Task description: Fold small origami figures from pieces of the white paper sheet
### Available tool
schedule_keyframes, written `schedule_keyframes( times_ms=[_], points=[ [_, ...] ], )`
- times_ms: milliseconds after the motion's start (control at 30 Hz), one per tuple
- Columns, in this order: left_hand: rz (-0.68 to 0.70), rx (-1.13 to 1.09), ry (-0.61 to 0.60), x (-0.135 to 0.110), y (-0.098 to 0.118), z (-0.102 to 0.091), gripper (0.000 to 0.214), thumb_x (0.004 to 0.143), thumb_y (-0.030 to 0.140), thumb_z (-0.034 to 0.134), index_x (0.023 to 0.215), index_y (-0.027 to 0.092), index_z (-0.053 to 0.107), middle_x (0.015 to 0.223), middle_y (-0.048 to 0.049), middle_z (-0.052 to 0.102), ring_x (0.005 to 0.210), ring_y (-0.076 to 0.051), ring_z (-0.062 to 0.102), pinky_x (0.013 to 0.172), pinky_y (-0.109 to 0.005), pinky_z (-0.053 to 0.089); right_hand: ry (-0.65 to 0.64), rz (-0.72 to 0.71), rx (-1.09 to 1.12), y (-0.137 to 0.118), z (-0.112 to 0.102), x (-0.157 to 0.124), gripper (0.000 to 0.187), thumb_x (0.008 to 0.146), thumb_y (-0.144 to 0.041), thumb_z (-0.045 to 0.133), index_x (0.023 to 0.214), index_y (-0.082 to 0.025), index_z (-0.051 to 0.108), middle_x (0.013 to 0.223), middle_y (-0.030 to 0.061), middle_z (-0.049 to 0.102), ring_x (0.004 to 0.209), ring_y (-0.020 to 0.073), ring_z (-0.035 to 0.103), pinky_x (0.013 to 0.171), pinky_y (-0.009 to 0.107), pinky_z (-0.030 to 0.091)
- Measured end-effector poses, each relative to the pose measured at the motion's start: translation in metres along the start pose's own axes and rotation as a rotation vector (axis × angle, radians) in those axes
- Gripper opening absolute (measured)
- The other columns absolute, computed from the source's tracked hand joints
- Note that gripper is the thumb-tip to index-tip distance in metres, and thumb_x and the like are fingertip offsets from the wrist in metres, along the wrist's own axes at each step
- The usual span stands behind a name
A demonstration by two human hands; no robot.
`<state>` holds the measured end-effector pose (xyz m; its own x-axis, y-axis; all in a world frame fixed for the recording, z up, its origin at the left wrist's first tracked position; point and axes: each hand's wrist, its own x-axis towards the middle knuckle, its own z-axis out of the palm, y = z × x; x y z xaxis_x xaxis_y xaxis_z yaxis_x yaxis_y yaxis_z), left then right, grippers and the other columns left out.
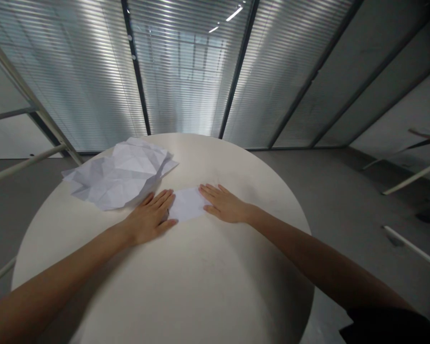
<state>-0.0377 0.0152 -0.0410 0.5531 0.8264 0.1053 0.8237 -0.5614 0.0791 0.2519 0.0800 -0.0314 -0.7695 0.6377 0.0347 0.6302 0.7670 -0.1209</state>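
Observation:
A small white sheet of paper (187, 204) lies flat on a round white table (200, 277). My left hand (151, 218) rests palm down on the sheet's left edge, fingers stretched out and open. My right hand (224, 203) lies flat on its right edge, fingers also extended. Both hands press the paper against the tabletop and hold nothing.
A pile of crumpled, creased white paper sheets (119, 173) sits on the table's far left, just beyond my left hand. Glass walls with blinds (186, 71) stand behind the table. White chair or furniture legs (412, 179) show at the right over grey floor.

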Motion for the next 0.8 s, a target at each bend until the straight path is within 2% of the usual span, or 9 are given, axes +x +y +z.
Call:
schedule_keyframes(
  times_ms=[100, 200, 300, 400, 567, 633, 700, 800],
  points=[
    [-0.013, -0.03, 0.004, -0.003, -0.001, -0.001, 0.072, 0.091, 0.059, 0.03, 0.147, 0.014, 0.018, 0.152, -0.0152, 0.022, 0.14, -0.028, 0.021, 0.113, -0.049, 0.019, -0.063, 0.008, 0.03, -0.003, -0.011, 0.011, 0.067, 0.089, -0.054, 0.041, 0.144, -0.018, 0.029, 0.15, 0.0134, 0.028, 0.139, 0.0294, 0.024, 0.112, 0.052, 0.017],
    [-0.027, -0.078, 0.06, -0.005, -0.001, -0.001, 0.08, 0.088, 0.061, 0.036, 0.147, 0.012, 0.012, 0.152, -0.0176, 0.021, 0.14, -0.029, 0.021, 0.112, -0.049, 0.021, -0.013, -0.016, 0.088, -0.012, -0.023, 0.035, 0.086, 0.079, -0.061, 0.055, 0.145, -0.016, 0.026, 0.149, 0.0162, 0.028, 0.138, 0.031, 0.025, 0.111, 0.052, 0.017],
    [-0.053, -0.115, 0.131, -0.007, -0.001, 0.0, 0.09, 0.084, 0.063, 0.043, 0.147, 0.01, 0.008, 0.151, -0.0213, 0.02, 0.139, -0.032, 0.023, 0.111, -0.049, 0.025, 0.035, -0.044, 0.165, -0.022, -0.03, 0.062, 0.091, 0.071, -0.059, 0.065, 0.143, -0.014, 0.031, 0.139, 0.0172, 0.045, 0.126, 0.0292, 0.044, 0.106, 0.047, 0.028],
    [-0.07, -0.15, 0.155, -0.007, -0.001, 0.001, 0.093, 0.083, 0.064, 0.045, 0.147, 0.008, 0.008, 0.149, -0.0238, 0.024, 0.137, -0.034, 0.026, 0.109, -0.05, 0.029, 0.01, -0.087, 0.202, -0.028, -0.035, 0.083, 0.073, 0.071, -0.046, 0.071, 0.131, -0.01, 0.049, 0.121, 0.0158, 0.061, 0.11, 0.0265, 0.056, 0.097, 0.038, 0.039],
    [-0.121, -0.183, 0.205, -0.008, -0.002, 0.002, 0.099, 0.08, 0.065, 0.05, 0.147, 0.009, 0.003, 0.148, -0.026, 0.025, 0.134, -0.037, 0.031, 0.106, -0.052, 0.034, 0.025, -0.107, 0.295, -0.033, -0.05, 0.095, 0.029, 0.072, -0.014, 0.067, 0.102, -0.012, 0.069, 0.1, 0.0081, 0.07, 0.093, 0.019, 0.062, 0.084, 0.028, 0.043],
    [-0.123, -0.19, 0.244, -0.008, -0.001, -0.002, 0.097, 0.08, 0.063, 0.052, 0.147, 0.011, 0.005, 0.147, -0.0241, 0.027, 0.134, -0.036, 0.033, 0.106, -0.051, 0.035, 0.085, -0.11, 0.322, -0.038, -0.059, 0.089, 0.019, 0.074, -0.011, 0.065, 0.092, -0.013, 0.07, 0.092, 0.0054, 0.07, 0.086, 0.0168, 0.063, 0.08, 0.027, 0.043],
    [-0.098, -0.19, 0.288, -0.009, 0.002, -0.007, 0.089, 0.081, 0.059, 0.054, 0.146, 0.013, 0.014, 0.146, -0.0205, 0.033, 0.132, -0.033, 0.037, 0.106, -0.05, 0.037, 0.195, -0.133, 0.307, -0.044, -0.068, 0.077, 0.01, 0.077, -0.014, 0.064, 0.086, -0.014, 0.069, 0.087, 0.0046, 0.069, 0.083, 0.016, 0.062, 0.079, 0.027, 0.043],
    [-0.025, -0.167, 0.406, -0.011, 0.007, -0.012, 0.069, 0.084, 0.049, 0.055, 0.14, 0.016, 0.032, 0.139, -0.016, 0.045, 0.127, -0.03, 0.045, 0.105, -0.047, 0.039, 0.351, -0.184, 0.195, -0.055, -0.072, 0.047, 0.011, 0.086, -0.022, 0.056, 0.087, -0.018, 0.066, 0.088, 0.0047, 0.068, 0.089, 0.0179, 0.06, 0.086, 0.033, 0.043]
  ],
)
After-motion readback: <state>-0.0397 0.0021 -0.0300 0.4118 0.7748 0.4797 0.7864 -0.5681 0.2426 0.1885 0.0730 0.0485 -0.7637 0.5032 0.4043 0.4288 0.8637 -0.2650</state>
